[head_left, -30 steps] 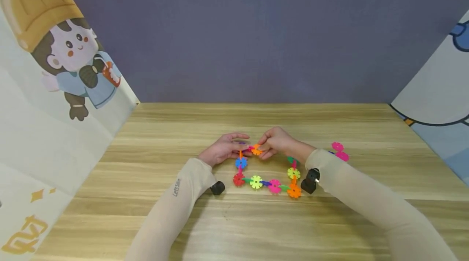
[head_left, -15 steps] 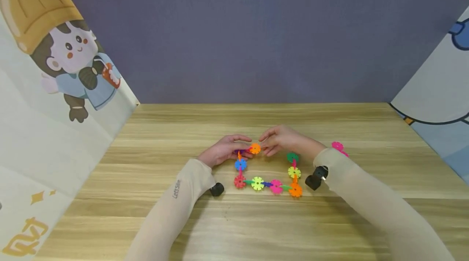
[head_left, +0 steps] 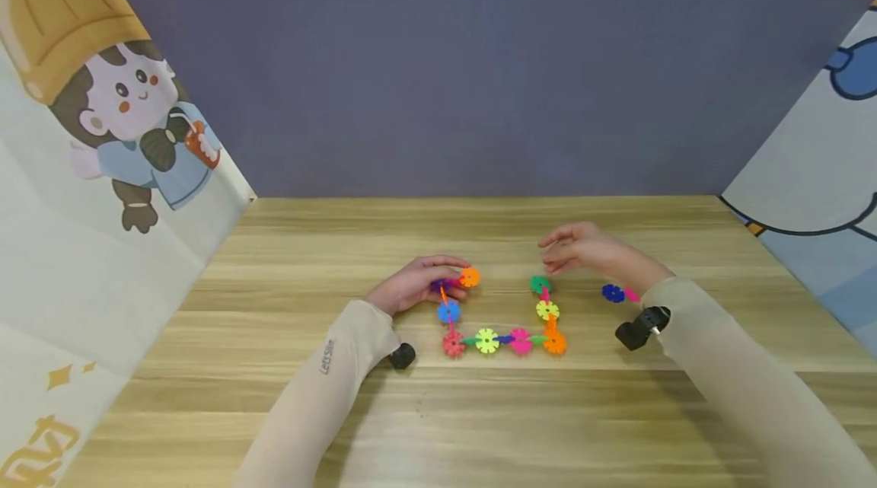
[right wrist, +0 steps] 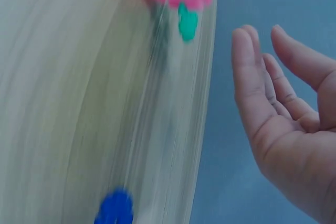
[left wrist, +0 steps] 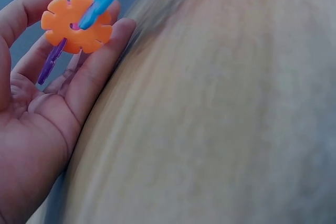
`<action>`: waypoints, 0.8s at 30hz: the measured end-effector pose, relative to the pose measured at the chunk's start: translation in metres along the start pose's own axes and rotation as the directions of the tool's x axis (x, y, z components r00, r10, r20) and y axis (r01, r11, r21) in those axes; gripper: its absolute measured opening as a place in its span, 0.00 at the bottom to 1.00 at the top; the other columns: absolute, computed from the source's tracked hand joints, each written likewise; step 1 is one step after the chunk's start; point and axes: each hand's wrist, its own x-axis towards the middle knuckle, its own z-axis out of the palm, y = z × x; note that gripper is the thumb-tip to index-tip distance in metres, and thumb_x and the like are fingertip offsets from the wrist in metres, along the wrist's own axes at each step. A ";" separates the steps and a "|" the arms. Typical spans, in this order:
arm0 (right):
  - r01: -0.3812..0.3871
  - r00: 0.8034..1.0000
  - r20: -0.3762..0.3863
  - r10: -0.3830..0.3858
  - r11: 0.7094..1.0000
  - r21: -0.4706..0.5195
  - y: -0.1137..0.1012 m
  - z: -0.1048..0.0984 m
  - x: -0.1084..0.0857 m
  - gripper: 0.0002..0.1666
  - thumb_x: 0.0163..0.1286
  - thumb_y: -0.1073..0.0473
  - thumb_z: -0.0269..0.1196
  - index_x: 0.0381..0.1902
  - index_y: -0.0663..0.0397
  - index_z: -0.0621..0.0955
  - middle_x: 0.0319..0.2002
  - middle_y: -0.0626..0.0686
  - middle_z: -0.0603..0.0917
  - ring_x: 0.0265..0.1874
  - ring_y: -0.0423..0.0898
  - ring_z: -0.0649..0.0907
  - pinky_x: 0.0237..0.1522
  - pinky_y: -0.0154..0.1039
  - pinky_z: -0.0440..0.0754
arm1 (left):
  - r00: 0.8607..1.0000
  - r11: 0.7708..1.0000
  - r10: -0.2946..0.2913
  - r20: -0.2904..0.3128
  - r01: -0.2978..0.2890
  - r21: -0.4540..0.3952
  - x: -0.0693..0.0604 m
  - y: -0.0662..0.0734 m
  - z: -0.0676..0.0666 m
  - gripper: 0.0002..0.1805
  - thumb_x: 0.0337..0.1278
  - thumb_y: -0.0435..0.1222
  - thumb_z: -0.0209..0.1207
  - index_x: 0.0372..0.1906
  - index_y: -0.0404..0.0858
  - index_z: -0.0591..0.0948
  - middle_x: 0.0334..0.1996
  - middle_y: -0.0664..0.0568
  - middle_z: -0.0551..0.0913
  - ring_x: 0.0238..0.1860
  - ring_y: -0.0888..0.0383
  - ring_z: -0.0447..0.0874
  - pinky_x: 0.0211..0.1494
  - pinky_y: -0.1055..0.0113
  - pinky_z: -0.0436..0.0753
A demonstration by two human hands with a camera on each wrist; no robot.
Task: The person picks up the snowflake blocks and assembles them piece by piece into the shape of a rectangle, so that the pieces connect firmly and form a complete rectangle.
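Observation:
A chain of colourful notched plastic discs (snowflake building discs) forms a U on the wooden table. My left hand (head_left: 414,284) is at its far left corner, with loosely bent fingers around a purple disc (head_left: 441,286). Just past the fingertips sits an orange disc (head_left: 469,277), the free end. In the left wrist view another orange disc (left wrist: 79,27) lies against the fingers. My right hand (head_left: 578,248) hovers beyond the dark green disc (head_left: 540,285) at the other end, holding nothing. In the right wrist view its fingers (right wrist: 249,72) and thumb stand apart.
A loose blue disc (head_left: 613,293) and a pink disc (head_left: 631,295) lie right of the chain, the pink one partly behind the right sleeve (head_left: 726,366). A dark wall (head_left: 479,69) rises behind the table (head_left: 411,427), with printed panels at both sides.
My right hand has let go of the orange disc near the left hand and moved right. That uncovers the dark green end and the loose blue disc. The left hand stays nearly in place.

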 end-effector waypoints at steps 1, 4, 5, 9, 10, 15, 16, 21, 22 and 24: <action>0.000 1.000 -0.008 0.000 1.000 -0.003 0.001 -0.004 -0.003 0.30 0.70 0.71 0.59 0.63 0.84 0.64 0.45 0.69 0.83 0.35 0.47 0.87 0.47 0.48 0.86 | 1.000 1.000 0.004 -0.001 -0.004 0.000 0.000 0.000 0.000 0.22 0.73 0.30 0.51 0.68 0.31 0.72 0.42 0.47 0.86 0.38 0.56 0.88 0.45 0.61 0.86; -0.003 1.000 -0.019 0.002 1.000 -0.030 0.007 -0.016 -0.011 0.30 0.70 0.71 0.59 0.64 0.85 0.64 0.47 0.69 0.82 0.38 0.48 0.86 0.49 0.48 0.86 | 1.000 1.000 0.012 -0.012 -0.012 0.004 0.000 -0.001 0.000 0.22 0.73 0.30 0.51 0.67 0.31 0.72 0.40 0.47 0.87 0.38 0.56 0.88 0.45 0.62 0.86; -0.008 1.000 -0.024 0.008 0.999 -0.040 0.008 -0.019 -0.013 0.30 0.70 0.71 0.59 0.64 0.84 0.63 0.47 0.69 0.82 0.39 0.48 0.86 0.49 0.47 0.86 | 1.000 1.000 0.012 -0.017 -0.012 0.003 0.001 -0.001 0.000 0.22 0.72 0.30 0.51 0.67 0.31 0.72 0.40 0.47 0.87 0.37 0.56 0.88 0.44 0.62 0.86; -0.024 0.999 -0.042 0.020 0.995 -0.094 0.016 -0.030 -0.022 0.31 0.69 0.71 0.60 0.64 0.84 0.63 0.49 0.71 0.80 0.43 0.53 0.86 0.50 0.47 0.85 | 0.999 1.000 0.011 -0.030 -0.011 -0.001 0.001 -0.001 0.001 0.22 0.72 0.29 0.52 0.67 0.30 0.73 0.40 0.47 0.87 0.37 0.56 0.88 0.41 0.64 0.87; -0.025 0.999 -0.043 0.020 0.993 -0.117 0.018 -0.033 -0.024 0.31 0.69 0.71 0.60 0.64 0.84 0.63 0.49 0.71 0.80 0.44 0.54 0.86 0.49 0.47 0.85 | 0.999 1.000 0.011 -0.033 -0.011 -0.001 0.001 -0.002 0.001 0.22 0.72 0.29 0.52 0.67 0.30 0.73 0.40 0.47 0.87 0.37 0.56 0.88 0.40 0.64 0.87; -0.054 0.998 -0.055 0.043 0.974 -0.219 0.025 -0.043 -0.033 0.33 0.66 0.68 0.65 0.63 0.81 0.66 0.49 0.70 0.81 0.42 0.56 0.86 0.45 0.48 0.87 | 0.999 1.000 0.009 -0.049 -0.009 -0.002 0.002 -0.002 0.002 0.22 0.71 0.30 0.53 0.66 0.30 0.73 0.39 0.48 0.87 0.35 0.57 0.88 0.38 0.65 0.86; -0.061 0.997 -0.057 0.049 0.970 -0.236 0.026 -0.045 -0.035 0.33 0.66 0.67 0.66 0.63 0.80 0.67 0.49 0.69 0.81 0.41 0.55 0.86 0.44 0.48 0.87 | 0.999 1.000 0.012 -0.052 -0.012 0.001 0.002 -0.002 0.003 0.22 0.70 0.30 0.53 0.66 0.30 0.74 0.39 0.48 0.87 0.35 0.57 0.88 0.39 0.65 0.86; -0.085 0.996 -0.053 0.073 0.956 -0.280 0.032 -0.057 -0.042 0.33 0.62 0.68 0.67 0.61 0.81 0.69 0.45 0.65 0.83 0.33 0.49 0.85 0.32 0.42 0.86 | 0.998 1.000 0.023 -0.058 -0.023 0.009 0.004 -0.003 0.003 0.21 0.71 0.31 0.54 0.65 0.30 0.75 0.35 0.49 0.87 0.35 0.57 0.88 0.40 0.65 0.86; -0.088 0.996 -0.052 0.077 0.953 -0.291 0.034 -0.059 -0.043 0.34 0.61 0.69 0.67 0.61 0.81 0.69 0.44 0.63 0.83 0.31 0.48 0.84 0.29 0.41 0.85 | 0.998 1.000 0.023 -0.058 -0.022 0.009 0.004 -0.004 0.003 0.21 0.71 0.30 0.53 0.65 0.30 0.75 0.35 0.49 0.87 0.35 0.57 0.88 0.39 0.65 0.86; -0.104 0.994 -0.052 0.092 0.948 -0.301 0.036 -0.063 -0.045 0.34 0.60 0.69 0.68 0.60 0.80 0.69 0.43 0.61 0.83 0.29 0.47 0.82 0.26 0.40 0.83 | 0.998 1.000 0.021 -0.060 -0.020 0.008 0.004 -0.004 0.003 0.20 0.72 0.30 0.53 0.65 0.30 0.75 0.34 0.48 0.87 0.35 0.56 0.88 0.38 0.66 0.86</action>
